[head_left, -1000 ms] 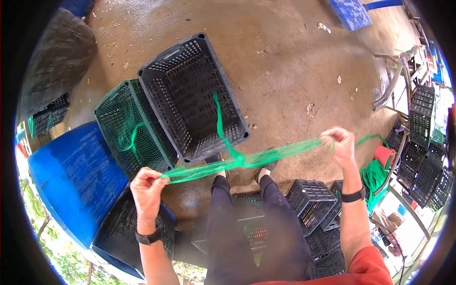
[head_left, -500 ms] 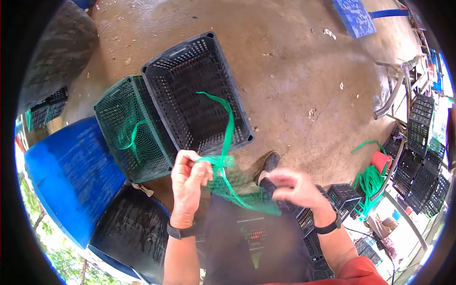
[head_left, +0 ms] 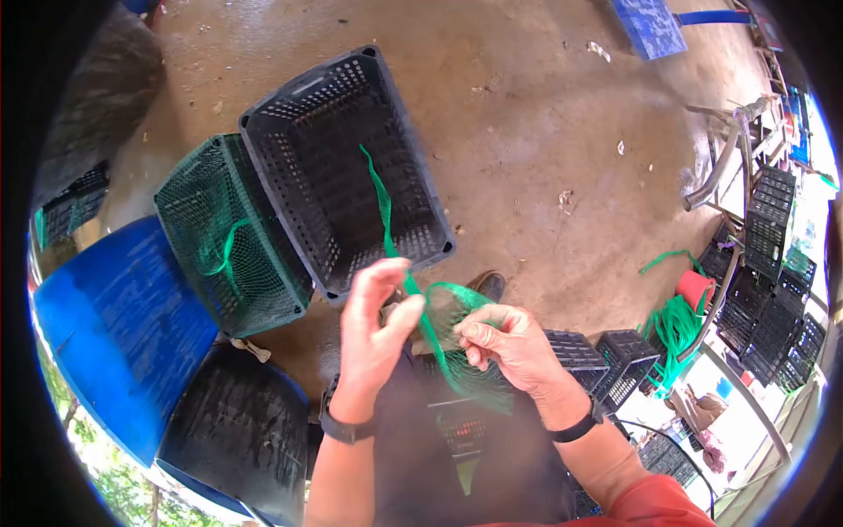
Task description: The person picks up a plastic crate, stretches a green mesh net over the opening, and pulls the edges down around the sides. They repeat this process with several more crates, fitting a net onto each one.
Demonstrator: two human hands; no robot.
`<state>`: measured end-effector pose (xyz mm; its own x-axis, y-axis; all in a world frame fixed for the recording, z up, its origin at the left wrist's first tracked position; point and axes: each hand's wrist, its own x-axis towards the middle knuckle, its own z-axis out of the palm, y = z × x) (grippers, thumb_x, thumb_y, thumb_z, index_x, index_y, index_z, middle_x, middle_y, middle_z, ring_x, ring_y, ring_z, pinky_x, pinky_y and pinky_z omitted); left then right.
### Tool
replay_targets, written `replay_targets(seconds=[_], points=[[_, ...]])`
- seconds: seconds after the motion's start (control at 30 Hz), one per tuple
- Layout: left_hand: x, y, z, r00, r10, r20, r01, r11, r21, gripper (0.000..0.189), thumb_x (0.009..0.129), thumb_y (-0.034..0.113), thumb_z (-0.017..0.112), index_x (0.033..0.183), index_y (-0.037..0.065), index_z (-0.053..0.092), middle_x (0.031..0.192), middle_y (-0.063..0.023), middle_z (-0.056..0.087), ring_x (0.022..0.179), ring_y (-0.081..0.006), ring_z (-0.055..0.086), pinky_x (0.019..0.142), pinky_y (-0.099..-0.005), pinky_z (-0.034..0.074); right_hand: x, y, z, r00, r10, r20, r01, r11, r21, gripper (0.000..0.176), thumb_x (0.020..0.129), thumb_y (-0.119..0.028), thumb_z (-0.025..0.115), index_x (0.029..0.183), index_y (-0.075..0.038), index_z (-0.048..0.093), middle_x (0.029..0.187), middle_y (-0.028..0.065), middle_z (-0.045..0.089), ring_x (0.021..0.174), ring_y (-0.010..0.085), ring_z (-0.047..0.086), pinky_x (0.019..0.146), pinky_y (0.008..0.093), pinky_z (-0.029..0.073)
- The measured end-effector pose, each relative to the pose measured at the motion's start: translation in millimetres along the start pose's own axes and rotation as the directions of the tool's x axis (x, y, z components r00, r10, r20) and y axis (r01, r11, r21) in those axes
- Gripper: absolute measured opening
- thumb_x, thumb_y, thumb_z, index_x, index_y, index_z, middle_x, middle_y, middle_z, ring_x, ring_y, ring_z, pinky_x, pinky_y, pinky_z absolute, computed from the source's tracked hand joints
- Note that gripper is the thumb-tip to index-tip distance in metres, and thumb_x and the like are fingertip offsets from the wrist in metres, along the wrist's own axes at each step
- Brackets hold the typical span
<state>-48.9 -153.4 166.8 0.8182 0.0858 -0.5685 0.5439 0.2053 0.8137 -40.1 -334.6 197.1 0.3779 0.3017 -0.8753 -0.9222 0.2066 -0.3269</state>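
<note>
Across the whole view, a bare brown concrete floor carries everything. It looks damp and stained, with scattered litter. Daylight enters at its right edge, where stacked black plastic crates stand near a heap of loose green netting.

At the floor's left edge lies a large blue plastic drum. A black perforated plastic crate sits mid-floor, touching a second crate lined with green net on its left.

A bunched green mesh net is held at the near edge:
- the left hand has thumb and fingers pinched on it;
- the right hand has fingers curled into the mesh.

One thin strand trails up across the black crate.

Risk, as judged: the strand may snag on the crate's perforations, or slack may loop around the shoe and cause a trip.
</note>
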Motion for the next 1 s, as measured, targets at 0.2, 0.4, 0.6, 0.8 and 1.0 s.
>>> replay_targets(seconds=[0.2, 0.4, 0.6, 0.8, 1.0], points=[[-45, 1, 30, 0.969, -0.245, 0.043, 0.245, 0.969, -0.015, 0.053, 0.069, 0.002, 0.072, 0.115, 0.004, 0.047, 0.107, -0.0030, 0.050, 0.097, -0.0086, 0.047, 0.079, -0.0235, 0.043, 11, 17, 9, 0.947, -0.241, -0.214, 0.225, 0.970, -0.097, 0.021, 0.076, -0.013, 0.072, 0.069, -0.005, 0.055, 0.063, -0.0027, 0.054, 0.054, 0.0036, 0.047, 0.046, 0.0185, 0.037], [-37, -1, 25, 0.851, -0.437, 0.290, 0.514, 0.807, -0.291, 0.027, 0.074, 0.003, 0.071, 0.099, 0.000, 0.060, 0.079, 0.0018, 0.058, 0.067, -0.0054, 0.052, 0.060, -0.0214, 0.045, 22, 10, 3, 0.887, -0.421, -0.189, 0.342, 0.875, -0.341, 0.027, 0.073, -0.017, 0.076, 0.067, -0.007, 0.052, 0.058, -0.0086, 0.045, 0.053, -0.0008, 0.034, 0.044, 0.0172, 0.026], [-27, 3, -15, 0.830, -0.542, 0.134, 0.557, 0.786, -0.269, 0.007, 0.084, 0.009, 0.061, 0.088, 0.004, 0.061, 0.083, -0.0008, 0.060, 0.078, -0.0104, 0.058, 0.070, -0.0259, 0.051, 22, -15, -13, 0.992, -0.121, -0.022, 0.114, 0.971, -0.211, 0.021, 0.073, -0.017, 0.075, 0.073, -0.006, 0.057, 0.060, -0.0091, 0.046, 0.053, -0.0013, 0.036, 0.046, 0.0159, 0.028], [-28, -5, -36, 0.790, -0.580, 0.201, 0.496, 0.409, -0.766, 0.006, 0.089, 0.008, 0.051, 0.092, 0.004, 0.055, 0.093, -0.0060, 0.059, 0.091, -0.0207, 0.059, 0.086, -0.0383, 0.051, 26, -29, -17, 0.999, 0.036, 0.010, -0.028, 0.899, -0.438, 0.014, 0.083, -0.017, 0.065, 0.083, -0.004, 0.061, 0.065, -0.0092, 0.050, 0.062, 0.0008, 0.044, 0.055, 0.0169, 0.036], [-17, -26, -49, 0.793, -0.546, 0.270, 0.326, 0.006, -0.946, 0.011, 0.092, 0.006, 0.043, 0.094, 0.000, 0.052, 0.086, -0.0067, 0.056, 0.085, -0.0168, 0.053, 0.076, -0.0298, 0.048, 40, -21, 11, 0.997, -0.076, 0.028, 0.077, 0.996, -0.034, 0.015, 0.091, -0.020, 0.053, 0.085, -0.006, 0.055, 0.081, -0.0008, 0.055, 0.074, 0.0092, 0.055, 0.069, 0.0255, 0.047]])
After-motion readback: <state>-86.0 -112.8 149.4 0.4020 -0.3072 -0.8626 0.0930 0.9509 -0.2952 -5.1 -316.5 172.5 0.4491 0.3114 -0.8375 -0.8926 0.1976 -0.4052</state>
